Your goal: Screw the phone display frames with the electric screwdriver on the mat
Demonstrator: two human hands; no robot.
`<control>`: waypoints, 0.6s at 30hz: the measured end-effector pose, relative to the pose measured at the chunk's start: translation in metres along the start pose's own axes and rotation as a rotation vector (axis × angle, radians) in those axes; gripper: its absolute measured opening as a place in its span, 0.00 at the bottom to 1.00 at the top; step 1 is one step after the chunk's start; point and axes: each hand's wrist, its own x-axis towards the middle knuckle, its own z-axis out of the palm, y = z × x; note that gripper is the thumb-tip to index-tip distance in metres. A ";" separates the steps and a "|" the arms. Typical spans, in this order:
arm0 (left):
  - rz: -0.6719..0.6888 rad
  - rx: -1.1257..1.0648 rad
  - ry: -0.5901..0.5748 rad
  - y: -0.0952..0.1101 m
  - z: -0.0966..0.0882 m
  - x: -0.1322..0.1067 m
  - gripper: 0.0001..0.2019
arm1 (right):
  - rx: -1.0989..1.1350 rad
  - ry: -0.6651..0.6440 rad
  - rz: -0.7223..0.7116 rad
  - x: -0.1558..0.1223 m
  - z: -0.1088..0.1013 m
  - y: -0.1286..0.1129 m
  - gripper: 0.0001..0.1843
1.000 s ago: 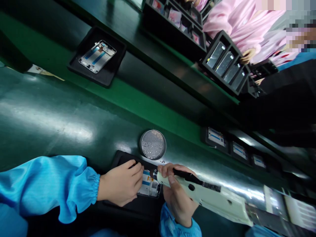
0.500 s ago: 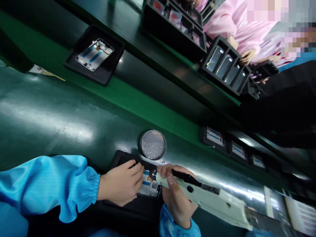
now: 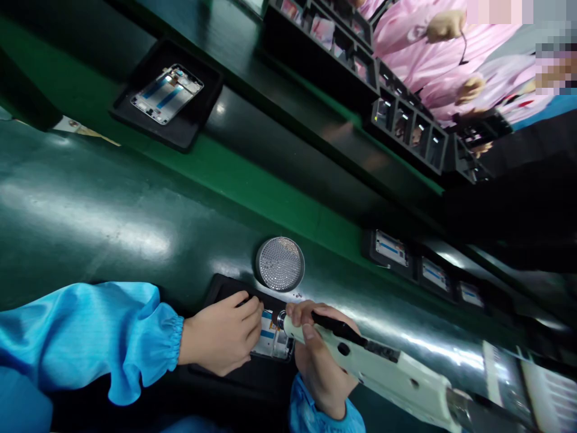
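The left hand (image 3: 220, 337), in a blue cuffed sleeve (image 3: 90, 337), is curled narrowly over a phone display frame (image 3: 273, 343), its fingertips pressing on the frame's edge. The frame lies in a black tray (image 3: 225, 290) on the dark green table (image 3: 90, 192), and both hands partly cover it. At 12 o'clock from the frame sits a round perforated metal dish (image 3: 280, 263), with tiny specks beside it that are too small to name.

The right hand (image 3: 320, 367) is closed around an electric screwdriver (image 3: 383, 367), whose tip rests on the frame and whose body runs off toward 4 o'clock. Compared with a second ago, both hands and the tip stay in nearly the same place, and the whole view has drifted slightly.

At 10 o'clock from the dish, a second phone frame (image 3: 166, 94) lies in another black tray (image 3: 198, 117). A row of small trays (image 3: 435, 275) runs toward 3 o'clock. Beyond them stands a black compartment rack (image 3: 408, 135). At the far right, a co-worker's hand (image 3: 446, 27) has moved higher against a pink sleeve (image 3: 406, 54).
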 end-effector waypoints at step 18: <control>0.000 -0.010 0.015 0.001 0.003 -0.001 0.26 | -0.013 -0.072 -0.046 0.002 0.007 -0.001 0.12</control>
